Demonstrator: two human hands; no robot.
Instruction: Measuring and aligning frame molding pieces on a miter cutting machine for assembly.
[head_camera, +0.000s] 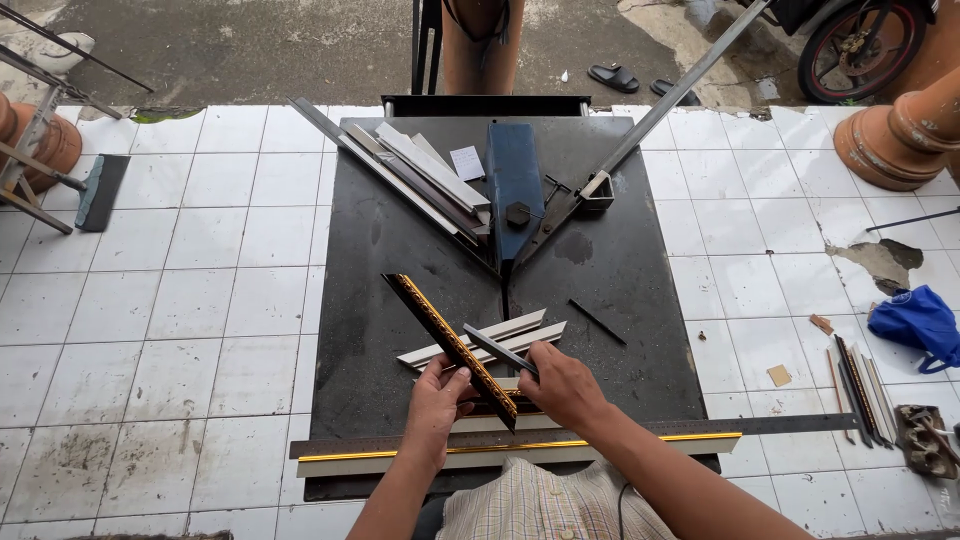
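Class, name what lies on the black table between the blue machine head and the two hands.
Head view: pale moulding strips, just beyond the left hand and right hand.

Dark moulding strip (450, 345) with gold patterned edge, straight, mitre-cut ends, held slanted above black worktable: upper end toward far left, lower end near body, crossing pale strips. Shorter dark grey strip (500, 351), thin, plain, lies just beside it to right, slanting opposite way, near end hidden under fingers.

My left hand (437, 397) and right hand (562, 386) are bare, forearms uncovered; I wear a pale checked shirt (545, 503) with buttons
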